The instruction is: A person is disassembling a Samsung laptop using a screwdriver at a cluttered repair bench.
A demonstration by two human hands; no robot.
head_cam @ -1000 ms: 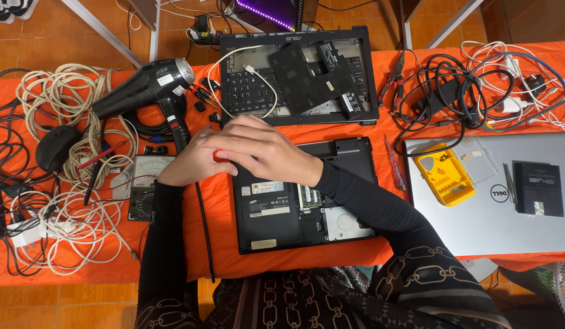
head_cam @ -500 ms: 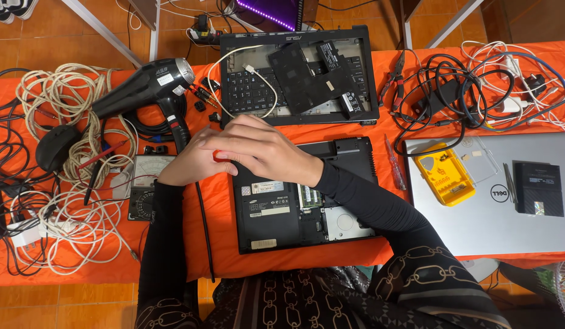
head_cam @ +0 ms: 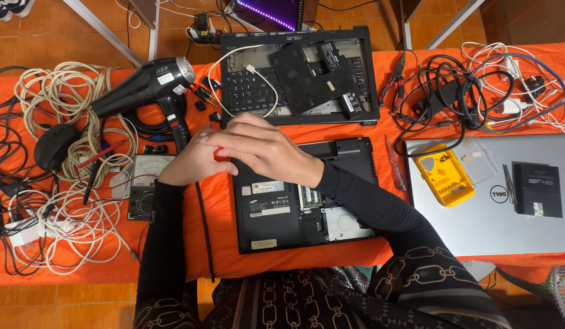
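Black laptop base (head_cam: 297,204) lies belly-up on the orange bench (head_cam: 221,256), cover already off, internals exposed. Left hand (head_cam: 191,161) and right hand (head_cam: 264,149) pinch a small red-tipped tool (head_cam: 219,155) at its corner.

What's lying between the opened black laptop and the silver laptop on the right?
In the head view, a red-handled screwdriver lies on the orange cloth between the black laptop and the silver laptop.
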